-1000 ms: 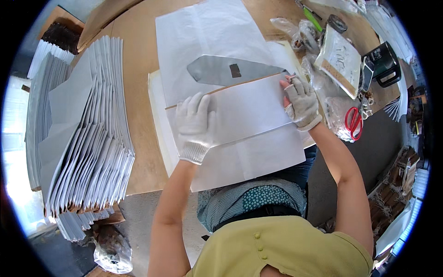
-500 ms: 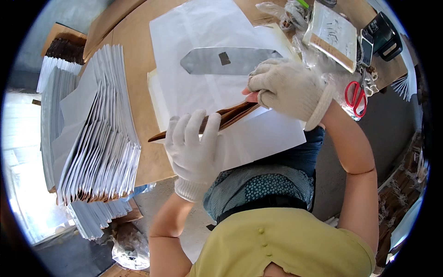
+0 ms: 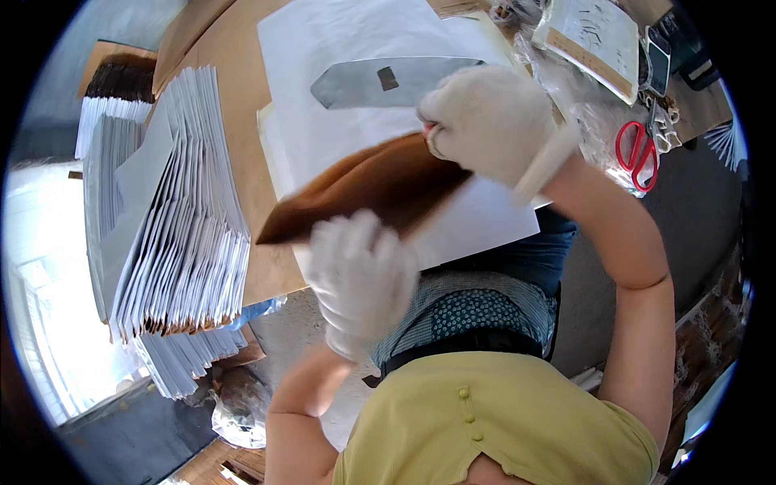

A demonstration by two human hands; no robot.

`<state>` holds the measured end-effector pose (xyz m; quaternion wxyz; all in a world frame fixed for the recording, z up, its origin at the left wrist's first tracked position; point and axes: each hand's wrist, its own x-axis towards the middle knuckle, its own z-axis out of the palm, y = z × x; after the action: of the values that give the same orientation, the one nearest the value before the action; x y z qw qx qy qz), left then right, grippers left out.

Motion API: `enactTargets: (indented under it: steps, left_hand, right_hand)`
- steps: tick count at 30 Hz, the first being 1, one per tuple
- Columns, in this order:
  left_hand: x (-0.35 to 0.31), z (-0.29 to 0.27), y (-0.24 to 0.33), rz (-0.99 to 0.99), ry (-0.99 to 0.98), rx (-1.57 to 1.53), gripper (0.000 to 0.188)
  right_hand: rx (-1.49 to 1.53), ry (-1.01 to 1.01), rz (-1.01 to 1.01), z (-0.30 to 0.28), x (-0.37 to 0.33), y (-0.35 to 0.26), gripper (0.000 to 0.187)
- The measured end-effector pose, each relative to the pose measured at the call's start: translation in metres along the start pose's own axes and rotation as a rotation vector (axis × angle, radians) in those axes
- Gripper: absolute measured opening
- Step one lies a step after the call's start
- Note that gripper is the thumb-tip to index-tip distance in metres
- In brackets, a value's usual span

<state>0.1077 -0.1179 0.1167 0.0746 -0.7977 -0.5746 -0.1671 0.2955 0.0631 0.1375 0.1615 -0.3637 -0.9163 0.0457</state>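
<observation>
In the head view, your right hand (image 3: 489, 121) pinches the brown paper (image 3: 364, 182) in its fingers, on your side of the grey plate (image 3: 352, 85). Your left hand (image 3: 360, 279), farther from that plate, is blurred at the paper's lower edge; I cannot tell whether its fingers grip.

Before us, sheets (image 3: 356, 32) lie on the table (image 3: 263, 271), with a plate (image 3: 347, 87) on top of them. Nearer us, the paper (image 3: 356, 190) is over the sheets, our right hand (image 3: 489, 121) at its right end, our left hand (image 3: 360, 283) at its near edge. We have the stack (image 3: 178, 234) to our left. To our right lie the scissors (image 3: 637, 158); beyond them, the pad (image 3: 590, 44), then the phone (image 3: 659, 66) and mug (image 3: 687, 48) farther right.
</observation>
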Motion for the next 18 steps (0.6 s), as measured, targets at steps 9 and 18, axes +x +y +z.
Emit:
enactTargets:
  steps: [9,18]
  left_hand:
    - [0.063,0.048,-0.002,-0.179,-0.963,0.055,0.021]
    - [0.081,0.191,-0.028,-0.051,-0.641,-0.956,0.045]
  right_hand:
    - [0.472,-0.032,0.374,0.014,-0.049,0.074,0.018]
    - [0.024,0.083,0.447,0.078,-0.134,0.086,0.021]
